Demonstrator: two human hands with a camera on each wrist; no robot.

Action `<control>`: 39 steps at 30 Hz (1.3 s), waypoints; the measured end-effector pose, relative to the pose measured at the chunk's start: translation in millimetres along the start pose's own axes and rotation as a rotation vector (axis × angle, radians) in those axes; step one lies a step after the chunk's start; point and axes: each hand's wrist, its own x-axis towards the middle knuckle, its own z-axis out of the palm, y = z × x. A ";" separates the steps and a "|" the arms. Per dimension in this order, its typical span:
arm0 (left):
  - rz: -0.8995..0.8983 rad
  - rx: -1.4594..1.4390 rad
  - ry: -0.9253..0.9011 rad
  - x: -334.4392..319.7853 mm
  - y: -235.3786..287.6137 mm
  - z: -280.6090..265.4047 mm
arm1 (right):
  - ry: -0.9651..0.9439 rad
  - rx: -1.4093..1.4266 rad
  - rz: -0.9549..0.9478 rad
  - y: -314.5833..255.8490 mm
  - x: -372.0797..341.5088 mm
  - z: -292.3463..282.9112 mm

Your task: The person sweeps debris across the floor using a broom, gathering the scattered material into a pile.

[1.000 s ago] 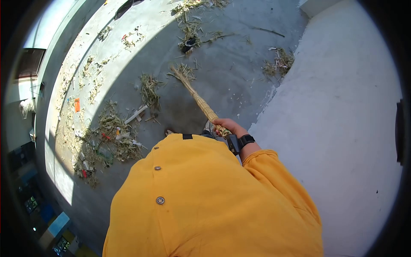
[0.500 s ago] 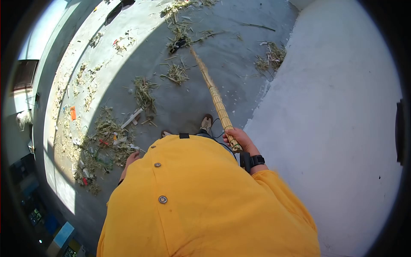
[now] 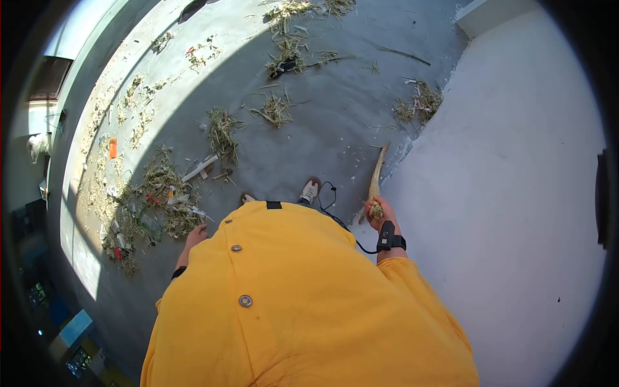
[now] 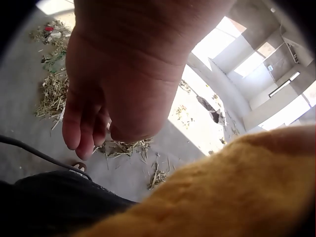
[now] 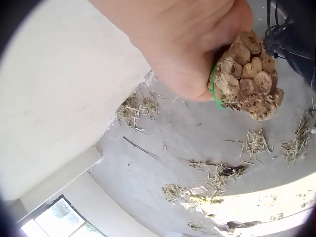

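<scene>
My right hand (image 3: 374,209) grips a straw broom (image 3: 375,177) by its bound end, close beside the white wall. The brush end points away from me toward the foot of the wall. In the right wrist view the cut stalk ends of the broom (image 5: 249,76) stick out of the fist, tied with a green string (image 5: 214,86). My left hand (image 3: 195,237) hangs at my left side, holding nothing. Its fingers (image 4: 85,133) hang loosely curled in the left wrist view, over the littered floor.
Straw heaps (image 3: 276,111) lie scattered on the grey floor (image 3: 322,142), the largest pile (image 3: 167,200) at left with plastic scraps. Another heap (image 3: 422,103) sits against the white wall (image 3: 503,193). A black cable (image 3: 332,203) loops from my right wrist past my shoes (image 3: 310,189).
My right hand has swung the broom rightward, from over the middle straw to beside the wall. The left hand has come into view at my side.
</scene>
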 end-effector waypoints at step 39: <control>-0.046 -0.182 -0.055 -13.1 -61.5 -32.9 | 0.137 -0.705 -0.168 58.6 24.6 57.5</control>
